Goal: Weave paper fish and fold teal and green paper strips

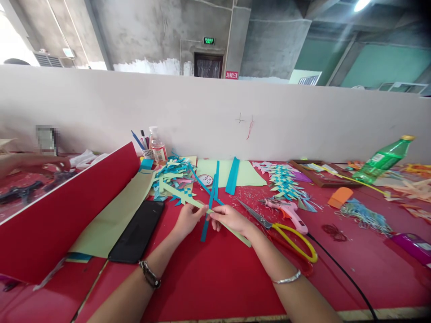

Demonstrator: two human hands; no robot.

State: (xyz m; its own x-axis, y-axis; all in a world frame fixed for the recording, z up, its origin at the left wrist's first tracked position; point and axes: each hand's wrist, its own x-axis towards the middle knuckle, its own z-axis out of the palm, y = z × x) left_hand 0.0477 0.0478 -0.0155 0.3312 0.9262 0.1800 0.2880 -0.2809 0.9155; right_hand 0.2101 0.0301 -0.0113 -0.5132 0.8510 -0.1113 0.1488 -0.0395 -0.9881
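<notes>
Thin blue and pale-green paper strips (pixel 209 210) look light, floppy, crease-prone; fingers of left hand (pixel 187 220) and right hand (pixel 231 219) pinch their crossing.

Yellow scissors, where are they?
Head view: the yellow scissors lie on the red table, just right of the right hand pinching paper strips, near the pink glue gun.

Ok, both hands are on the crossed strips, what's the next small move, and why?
Probably slide the blue strip up the green strip toward the woven section: left hand pinches the green strip, right hand the blue strip, and bare green shows between crossing and weave.
</notes>
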